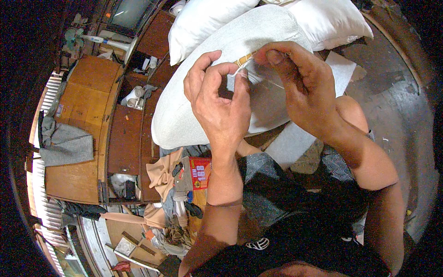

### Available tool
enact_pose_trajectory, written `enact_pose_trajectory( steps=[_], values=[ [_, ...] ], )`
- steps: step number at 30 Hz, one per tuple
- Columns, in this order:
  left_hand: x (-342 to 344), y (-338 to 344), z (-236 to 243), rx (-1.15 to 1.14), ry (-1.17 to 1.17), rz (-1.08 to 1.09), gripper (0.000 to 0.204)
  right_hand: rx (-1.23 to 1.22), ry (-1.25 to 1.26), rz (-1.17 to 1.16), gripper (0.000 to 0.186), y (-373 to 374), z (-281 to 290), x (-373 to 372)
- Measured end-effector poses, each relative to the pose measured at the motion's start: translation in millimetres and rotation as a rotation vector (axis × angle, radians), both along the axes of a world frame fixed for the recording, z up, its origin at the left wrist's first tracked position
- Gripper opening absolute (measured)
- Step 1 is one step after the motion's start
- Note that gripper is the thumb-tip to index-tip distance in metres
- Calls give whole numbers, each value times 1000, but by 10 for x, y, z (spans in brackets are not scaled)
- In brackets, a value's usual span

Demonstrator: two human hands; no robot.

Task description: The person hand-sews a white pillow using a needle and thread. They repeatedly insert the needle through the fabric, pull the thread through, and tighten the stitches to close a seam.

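My left hand (216,94) is raised above a pale grey cushion (180,113), its thumb and forefinger closed at the left end of a slim yellow-tan piece (244,59). White thread shows by that thumb tip. Close on the right, my right hand (302,78) has its fingers curled in, with the tips at the other end of the yellow piece. Whether they pinch a needle or thread is too small to tell. A thin pale line runs between the hands over the shadowed cushion.
Two white pillows (207,23) (332,23) lie beyond the cushion. Wooden cabinet (76,134) with a grey cloth (69,143) on it stands at left. A red package (199,172) and heaped clothes (159,175) lie by my left forearm. Grey floor (392,106) extends at right.
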State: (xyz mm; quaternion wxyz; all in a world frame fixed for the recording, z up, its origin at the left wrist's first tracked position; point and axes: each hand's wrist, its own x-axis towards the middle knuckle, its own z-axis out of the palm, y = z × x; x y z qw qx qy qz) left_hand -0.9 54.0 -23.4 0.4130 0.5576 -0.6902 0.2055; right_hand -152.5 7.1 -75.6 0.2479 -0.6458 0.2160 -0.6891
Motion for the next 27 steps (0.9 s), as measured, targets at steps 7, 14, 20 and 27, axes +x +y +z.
enact_pose_trajectory(
  steps=[7,14,20,27],
  values=[
    [-20,-5,0,-6,1,-7,15,57,12,-14,20,57,56,-12],
    [7,6,-8,-15,-25,8,14,207,-125,199,24,21,34,32],
    [8,-9,-25,-10,-14,-27,14,167,-178,135,25,-54,-7,75],
    [-17,1,-4,-10,-5,-26,14,279,-150,165,25,72,53,47]
  ],
)
